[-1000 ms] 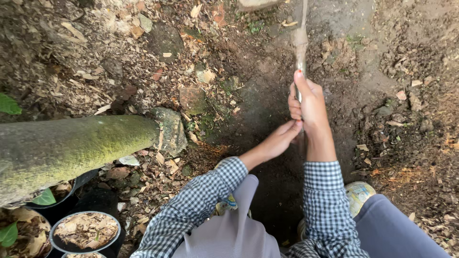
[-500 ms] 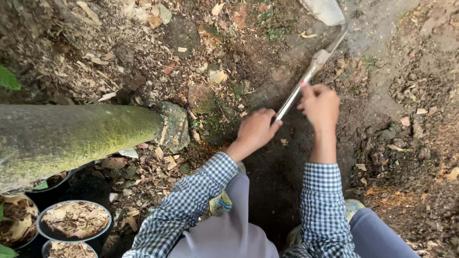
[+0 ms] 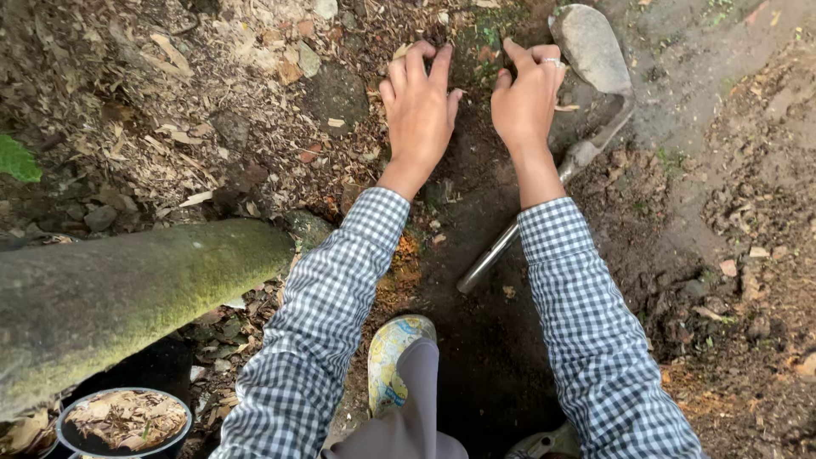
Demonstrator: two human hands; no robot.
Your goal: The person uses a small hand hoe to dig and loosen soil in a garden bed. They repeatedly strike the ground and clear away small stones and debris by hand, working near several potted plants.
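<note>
Both of my hands reach forward and press flat on dark soil strewn with dry leaves. My left hand [image 3: 420, 109] lies palm down with fingers spread, holding nothing. My right hand [image 3: 528, 95], with a ring on one finger, rests beside it, fingers curled into the dirt. A metal trowel [image 3: 591, 51] lies on the ground just right of my right hand; its grey blade points away and its handle [image 3: 486, 263] runs back under my right forearm. Neither hand grips it. My sleeves are blue-and-white checked.
A mossy grey trunk or pipe [image 3: 127, 297] lies across the left. A black pot filled with dry leaves [image 3: 126, 421] sits at the bottom left. My patterned shoe [image 3: 393, 357] stands between my arms. Loose brown earth [image 3: 731, 238] spreads to the right.
Both hands gripped the trowel handle earlier. They have let it go; the trowel now lies on the ground and both hands have moved forward onto the soil.
</note>
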